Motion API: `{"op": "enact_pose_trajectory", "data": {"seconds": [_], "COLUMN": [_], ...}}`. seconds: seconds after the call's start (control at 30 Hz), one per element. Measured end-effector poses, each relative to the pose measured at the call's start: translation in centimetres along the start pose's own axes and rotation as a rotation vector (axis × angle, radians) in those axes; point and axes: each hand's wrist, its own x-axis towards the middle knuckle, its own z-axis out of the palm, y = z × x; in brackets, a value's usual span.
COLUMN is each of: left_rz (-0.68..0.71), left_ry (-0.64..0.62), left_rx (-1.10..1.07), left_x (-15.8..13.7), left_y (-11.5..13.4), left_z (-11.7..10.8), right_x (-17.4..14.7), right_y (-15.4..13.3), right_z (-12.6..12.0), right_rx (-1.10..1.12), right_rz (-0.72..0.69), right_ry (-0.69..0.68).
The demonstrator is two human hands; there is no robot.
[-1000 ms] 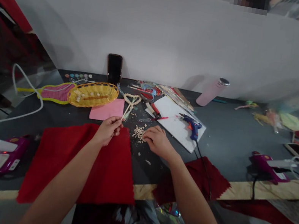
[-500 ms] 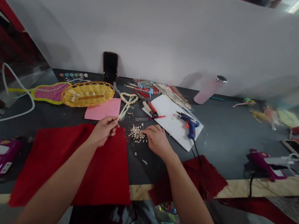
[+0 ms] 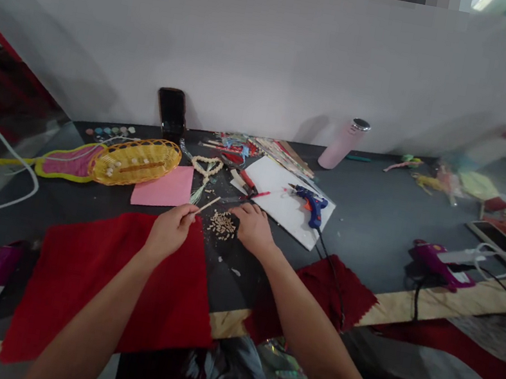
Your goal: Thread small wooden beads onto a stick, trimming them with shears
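My left hand [image 3: 170,230] is closed in a pinch round a thin pale stick [image 3: 207,205] that points up and to the right. It hovers at the upper right of a red cloth [image 3: 97,266]. My right hand [image 3: 253,229] rests at the right edge of a heap of small beige pieces [image 3: 222,226], its fingers bent but apart. I cannot make out anything held in them. Just beyond lies a heart-shaped string of beads [image 3: 206,168] with a pale green tassel [image 3: 197,193].
A blue glue gun [image 3: 311,205] lies on a white board [image 3: 278,181] beside red-handled pliers [image 3: 248,183]. To the left are a yellow woven basket [image 3: 136,162] and pink paper [image 3: 163,185]. A phone [image 3: 172,113] and a pink bottle [image 3: 344,143] stand near the wall.
The stick in my left hand has swung from steep to slanting right, off the heart's line. My right fingers have moved to the heap's upper edge, and the heap looks tighter. The view has shifted slightly.
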Motion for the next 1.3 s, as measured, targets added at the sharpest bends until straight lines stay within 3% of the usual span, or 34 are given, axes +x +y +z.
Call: {"op": "enact_pose_trajectory", "data": {"seconds": [0.1, 0.2, 0.4, 0.57, 0.73, 1.17, 1.3], "left_rz": [0.117, 0.203, 0.246, 0.288, 0.287, 0.297, 0.287], "left_ry": [0.05, -0.002, -0.005, -0.051, -0.075, -0.082, -0.092], "left_rx": [0.114, 0.297, 0.525, 0.578, 0.591, 0.58, 0.6], "left_x": [-0.1, 0.0, 0.0, -0.2, -0.3, -0.3, -0.3], "left_y": [-0.1, -0.2, -0.4, -0.6, -0.8, -0.5, -0.6], "left_z": [0.0, 0.0, -0.1, 0.3, 0.5, 0.6, 0.7], "right_x": [-0.1, -0.4, -0.5, -0.6, -0.4, 0.3, 0.5], "right_y": [0.7, 1.2, 1.4, 1.1, 1.1, -0.7, -0.1], "right_z": [0.4, 0.6, 0.5, 0.6, 0.7, 0.7, 1.3], "right_rx": [0.084, 0.123, 0.189, 0.137, 0.189, 0.037, 0.088], "right_rz": [-0.098, -0.149, -0.159, -0.176, -0.152, -0.083, -0.076], "right_ry": [0.005, 0.019, 0.132, 0.076, 0.15, 0.065, 0.113]}}
